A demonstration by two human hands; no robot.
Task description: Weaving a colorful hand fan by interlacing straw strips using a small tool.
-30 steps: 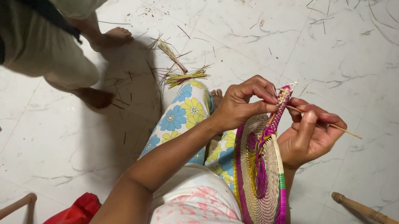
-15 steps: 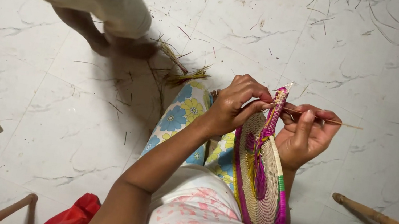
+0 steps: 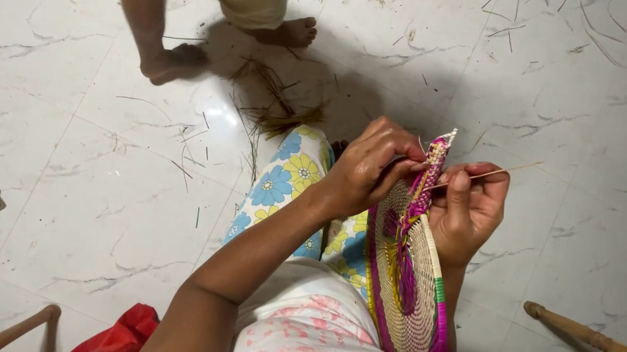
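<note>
woven disc point(image 3: 407, 302): light, stiff, hold at rim | left hand point(image 3: 370, 168) pinches rim | right hand point(image 3: 469, 210) pinches straw strand point(image 3: 492, 174)

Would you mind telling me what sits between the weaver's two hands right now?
In the head view, the upright rim of the round woven mat stands between the left hand and right hand; both pinch it.

- You have one round woven mat point(image 3: 411, 303), pink-edged, between your two hands: left hand point(image 3: 366, 168) and right hand point(image 3: 468, 215).
- You see one thin straw strip point(image 3: 492, 174).
- Two bare feet point(image 3: 179, 64) of another person.
- One red bag point(image 3: 112, 342).
</note>
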